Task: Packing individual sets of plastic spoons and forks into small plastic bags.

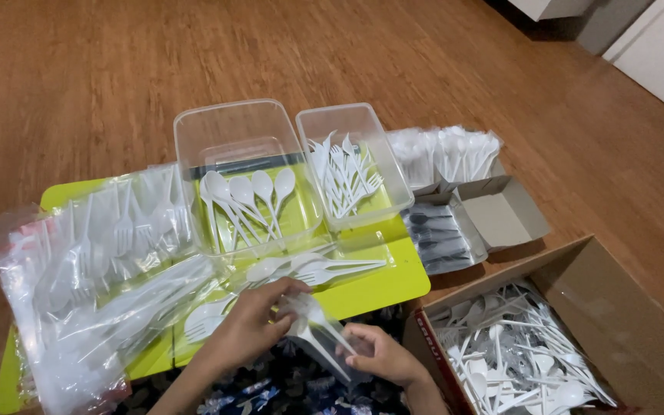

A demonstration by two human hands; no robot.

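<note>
Closest to you, your right hand (382, 355) has its fingers pinched on the low end of a small clear sleeve (318, 332) with white plastic cutlery inside. Your left hand (251, 323) has its fingers closed on the sleeve's upper end, so it runs diagonally between your hands, just off the near edge of the green table (393, 283). It's touching both, and neither hand is really nearer. Further out sit loose spoons and forks (313, 269), then the spoon tub (240, 173) and fork tub (351, 161) by the far edge.
</note>
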